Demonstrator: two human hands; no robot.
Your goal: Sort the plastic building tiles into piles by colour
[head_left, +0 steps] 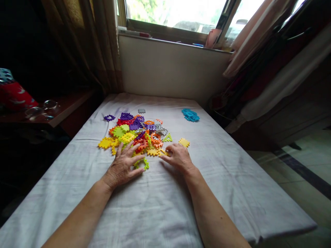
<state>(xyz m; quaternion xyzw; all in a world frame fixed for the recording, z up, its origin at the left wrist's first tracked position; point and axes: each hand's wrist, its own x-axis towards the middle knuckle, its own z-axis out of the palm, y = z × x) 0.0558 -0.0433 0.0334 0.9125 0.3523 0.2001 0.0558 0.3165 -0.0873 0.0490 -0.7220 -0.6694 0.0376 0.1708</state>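
A heap of colourful toothed plastic building pieces (128, 137) lies on the cloth-covered table. My left hand (124, 167) rests at the heap's near left edge, fingers spread. By its thumb lies a lime-green open-frame piece (146, 164), partly covered by the hand. At the near right edge of the heap, my right hand (178, 155) has thumb and fingers closed on a small yellow piece (162, 152). A pale yellow square piece (184, 142) sits just beyond its knuckles. A green triangular piece (167, 137) is farther up.
Blue pieces (190, 115) form a separate pile at the far right of the table (227, 172). A grey piece (141, 111) and a purple ring-like piece (109, 117) lie apart beyond the heap. Eyeglasses (42, 108) rest on a side surface at left.
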